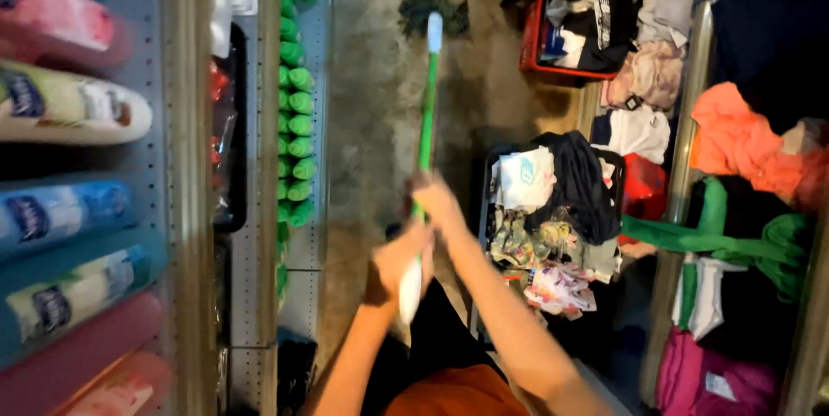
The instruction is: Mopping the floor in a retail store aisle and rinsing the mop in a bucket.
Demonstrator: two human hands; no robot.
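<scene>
Narrow shop aisle seen from above: concrete floor (371,105) between a shelf rack (186,209) w/ packaged goods at left and piled clothes (734,140) at right. A green-handled mop (427,114) runs lengthwise down the aisle, long axis pointing away from the person, its dark mop head (432,7) on the floor far ahead. Right hand (436,200) sits higher up the handle, left hand (399,261) nearer the body end; both hands' fingers are wrapped tight round the handle.

Both hands, left (399,261) and right (436,200), around green mop handle (427,118).
</scene>
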